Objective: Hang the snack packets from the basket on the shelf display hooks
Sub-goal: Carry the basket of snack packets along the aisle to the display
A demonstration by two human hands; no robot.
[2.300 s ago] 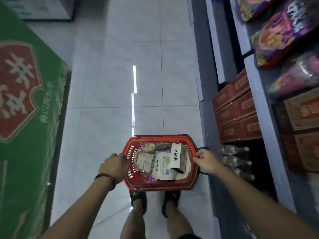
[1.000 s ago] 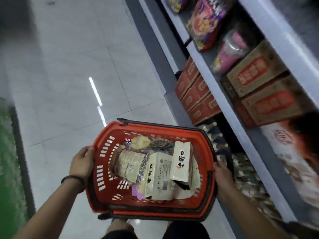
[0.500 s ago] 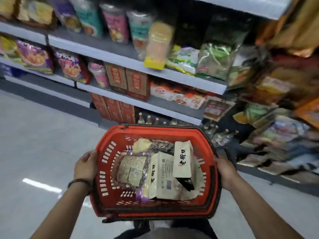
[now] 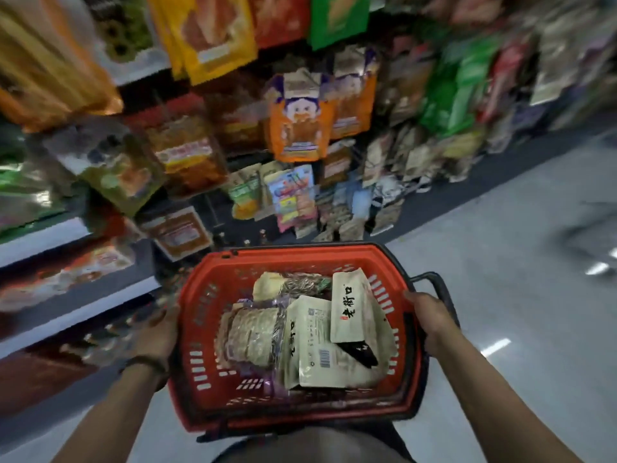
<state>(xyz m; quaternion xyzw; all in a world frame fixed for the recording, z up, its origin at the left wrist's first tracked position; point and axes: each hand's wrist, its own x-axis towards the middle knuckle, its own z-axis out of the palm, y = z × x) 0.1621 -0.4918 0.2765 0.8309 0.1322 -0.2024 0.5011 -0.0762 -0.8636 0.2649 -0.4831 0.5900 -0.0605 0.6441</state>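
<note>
Step in hand: the person is bringing the red basket [image 4: 293, 255] up to the hanging display; no packet is being lifted out yet.
Left hand [image 4: 160, 332]: is holding the basket's left wall with the fingers wrapping the rim, though blur is hiding their exact curl.
Right hand [image 4: 430, 315]: is gripping the right rim, fingers curling over it beside the black handle [image 4: 434, 282].
Snack packets: are lying heaped inside the basket, with a cream packet [image 4: 349, 305] on top at the right and a clear biscuit packet [image 4: 253, 332] at the left.
Doing it well: one hand probably needs freeing first. The top cream packet is looking like the easiest pick.
Surroundings: orange packets [image 4: 300, 128] are hanging just beyond the far rim, shelves [image 4: 43, 235] are running along the left, and grey floor [image 4: 500, 262] is showing at the right.
In the way: the display is looking crowded, and blur is keeping any bare hook from being made out.
</note>
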